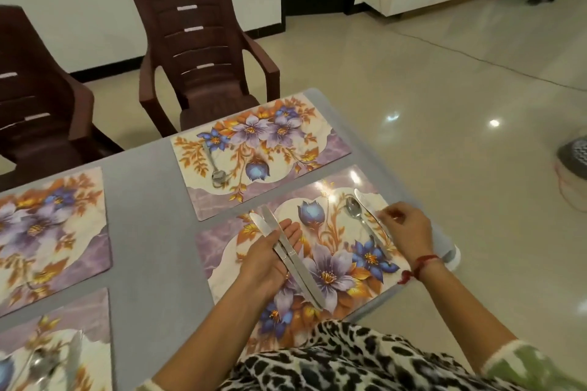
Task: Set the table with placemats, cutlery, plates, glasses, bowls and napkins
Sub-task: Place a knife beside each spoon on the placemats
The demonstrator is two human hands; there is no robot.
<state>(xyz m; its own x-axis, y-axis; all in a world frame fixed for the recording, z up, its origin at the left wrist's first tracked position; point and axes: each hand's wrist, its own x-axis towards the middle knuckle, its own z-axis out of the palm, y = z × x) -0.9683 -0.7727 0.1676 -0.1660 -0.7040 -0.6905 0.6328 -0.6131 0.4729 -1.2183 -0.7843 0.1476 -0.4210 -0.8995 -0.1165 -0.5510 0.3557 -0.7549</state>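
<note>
On the grey table (pixel 152 232) lie several floral placemats. Over the near right placemat (pixel 336 267) my left hand (pixel 273 254) lies palm up with two table knives (pixel 293 260) across it, the thumb laid over them and the fingers stretched out. My right hand (pixel 409 228) pinches the handle of a third knife (pixel 362 198) lying at that mat's right edge. A spoon (pixel 354 209) rests on the mat just left of this knife. The far placemat (pixel 260 152) carries one spoon (pixel 216 168).
A left placemat (pixel 54 232) holds no cutlery that I can see. The bottom-left placemat (pixel 57 355) has a spoon and a knife. Two brown plastic chairs (pixel 203 51) stand at the far side. The table's right edge drops to a glossy tiled floor (pixel 444 105).
</note>
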